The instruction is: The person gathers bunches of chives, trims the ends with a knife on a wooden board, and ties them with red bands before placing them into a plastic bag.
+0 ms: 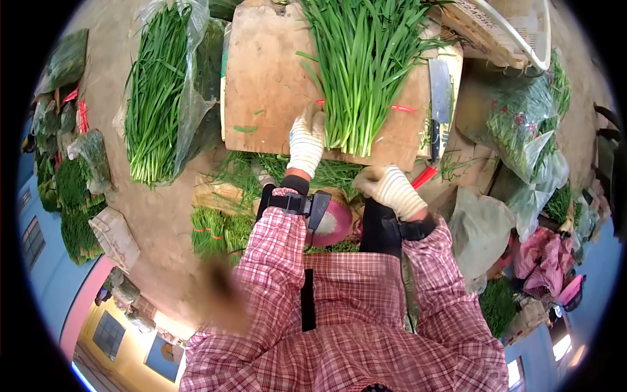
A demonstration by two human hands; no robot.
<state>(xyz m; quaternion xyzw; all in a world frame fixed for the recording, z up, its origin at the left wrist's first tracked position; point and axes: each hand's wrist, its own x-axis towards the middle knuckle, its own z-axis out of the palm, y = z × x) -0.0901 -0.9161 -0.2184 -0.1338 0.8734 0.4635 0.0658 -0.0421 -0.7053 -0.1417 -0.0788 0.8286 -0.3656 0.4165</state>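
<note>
A bunch of long green leafy stalks (366, 85) lies on a wooden board (261, 65), pale ends toward me. Red ties (403, 108) stick out from under it on both sides. My left hand (306, 142), in a striped white glove, is beside the bunch's lower left edge, its thumb and fingers slightly apart, with nothing visible between them. My right hand (394, 191), gloved too, is just below the board's front edge with its fingers curled in; what they hold, if anything, is hidden. A cleaver (440, 91) lies at the board's right, its black handle toward me.
Red strips (424, 177) lie right of my right hand. A bagged pile of greens (157, 98) is at the left, another plastic bag (522, 124) at the right. A white-rimmed basket (516, 32) stands at the upper right. Tied bundles (209, 232) and loose greens lie below the board.
</note>
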